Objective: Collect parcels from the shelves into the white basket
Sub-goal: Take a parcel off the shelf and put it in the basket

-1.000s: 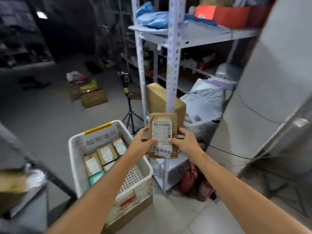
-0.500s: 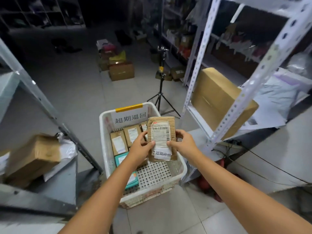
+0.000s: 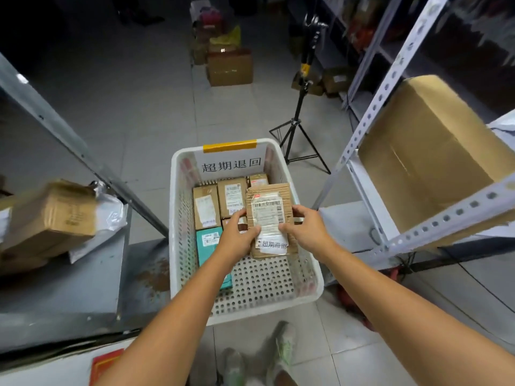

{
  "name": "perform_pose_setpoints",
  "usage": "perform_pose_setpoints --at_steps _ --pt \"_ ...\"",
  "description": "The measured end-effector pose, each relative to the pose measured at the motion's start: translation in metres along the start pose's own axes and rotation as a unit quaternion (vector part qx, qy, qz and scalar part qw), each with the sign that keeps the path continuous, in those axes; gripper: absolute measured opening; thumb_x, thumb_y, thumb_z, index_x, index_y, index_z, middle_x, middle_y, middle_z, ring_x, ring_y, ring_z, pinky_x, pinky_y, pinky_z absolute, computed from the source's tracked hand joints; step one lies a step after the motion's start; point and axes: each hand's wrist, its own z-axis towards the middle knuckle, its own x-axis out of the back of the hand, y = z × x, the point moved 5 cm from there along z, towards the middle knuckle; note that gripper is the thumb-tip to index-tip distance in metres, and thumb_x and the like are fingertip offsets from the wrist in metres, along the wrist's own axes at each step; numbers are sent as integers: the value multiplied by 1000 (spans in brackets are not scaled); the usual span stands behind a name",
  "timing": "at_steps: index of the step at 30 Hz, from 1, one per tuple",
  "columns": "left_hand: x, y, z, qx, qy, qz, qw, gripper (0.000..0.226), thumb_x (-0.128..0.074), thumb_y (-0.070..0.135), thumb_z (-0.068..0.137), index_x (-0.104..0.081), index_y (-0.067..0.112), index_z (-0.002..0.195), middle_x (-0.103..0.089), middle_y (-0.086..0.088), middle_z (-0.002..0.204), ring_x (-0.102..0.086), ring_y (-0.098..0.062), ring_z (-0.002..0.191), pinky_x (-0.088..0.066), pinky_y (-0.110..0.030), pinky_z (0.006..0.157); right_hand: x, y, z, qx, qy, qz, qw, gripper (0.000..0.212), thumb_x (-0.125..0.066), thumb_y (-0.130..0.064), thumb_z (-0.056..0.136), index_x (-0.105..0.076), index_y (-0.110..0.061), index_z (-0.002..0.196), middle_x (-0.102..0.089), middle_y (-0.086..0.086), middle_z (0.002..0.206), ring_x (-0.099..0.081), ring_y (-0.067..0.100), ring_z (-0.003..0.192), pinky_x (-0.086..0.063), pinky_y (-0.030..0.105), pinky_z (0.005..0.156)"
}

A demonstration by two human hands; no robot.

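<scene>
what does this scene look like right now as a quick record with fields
held item: flat cardboard parcel, label facing up, over the basket
left hand: holds the parcel's left edge
right hand: holds the parcel's right edge
container: white basket on the floor, paper sign on its far wall
already inside: brown boxes and a teal box
right shelf: large cardboard box
floor beyond: black tripod

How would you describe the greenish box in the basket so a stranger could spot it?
Find the white basket between the shelves. Against its left wall, nearer the person than the brown parcels, lies the teal box. Every neighbour is brown cardboard.
</scene>
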Motion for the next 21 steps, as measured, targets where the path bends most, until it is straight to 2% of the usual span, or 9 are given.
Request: perform_pose_setpoints --at_steps 3,7,8,11,13,16,19,21 --pt "-12 -7 28 19 16 -2 1000 55 -65 20 94 -41 35 140 -62 -4 121 -69 -20 93 -60 -49 83 0 16 32 0 -7 -22 1000 50 -77 -9 81 -61 -16 127 -70 -5 116 -67 12 104 -55 39 95" --pt "-18 -26 72 42 24 1 999 53 -66 20 93 -42 38 137 -63 -1 116 -69 -22 97 -59 -50 84 -9 39 71 -6 -11 -26 1000 52 -76 -7 83 -53 -13 129 -66 -3 119 -63 11 105 -52 21 87" --pt "-19 -32 83 49 25 3 998 54 -66 19 93 -43 38 137 -63 -1 116 -69 -22 98 -59 -50 84 -14 45 80 -10 -14 -27 999 53 -76 -7 83 -52 -14 129 -66 -3 119 -63 10 104 -53 22 86" --pt "-18 -53 113 64 23 7 998 52 -67 20 93 -43 39 136 -64 0 116 -69 -22 98 -59 -49 85 -32 66 107 -14 -14 -51 999 53 -75 -12 82 -52 -20 128 -69 -3 117 -67 12 102 -57 38 92" --pt "-18 -68 137 73 17 4 997 52 -67 20 92 -44 38 135 -64 0 114 -70 -23 97 -59 -49 85 -43 80 122 -21 -11 -65 998 53 -74 -14 82 -52 -22 129 -69 -3 118 -67 14 103 -56 41 92" --pt "-23 -91 173 83 -3 7 997 56 -69 19 91 -43 38 137 -67 0 114 -71 -22 97 -58 -50 85 -55 97 143 -38 4 -77 996 51 -69 -11 86 -51 -20 133 -68 -2 121 -65 14 106 -56 37 91" --pt "-28 -113 203 88 -20 17 996 64 -70 16 90 -39 35 143 -68 1 114 -70 -20 99 -57 -50 89 -67 110 163 -44 -1 -105 993 47 -65 -6 90 -50 -18 133 -67 -2 120 -64 9 99 -55 21 75" --pt "-29 -128 220 92 -24 14 995 65 -70 16 90 -39 36 142 -67 1 114 -69 -20 100 -57 -49 89 -75 120 175 -52 -8 -116 992 45 -64 -7 92 -50 -17 133 -67 0 121 -67 13 97 -60 27 73"
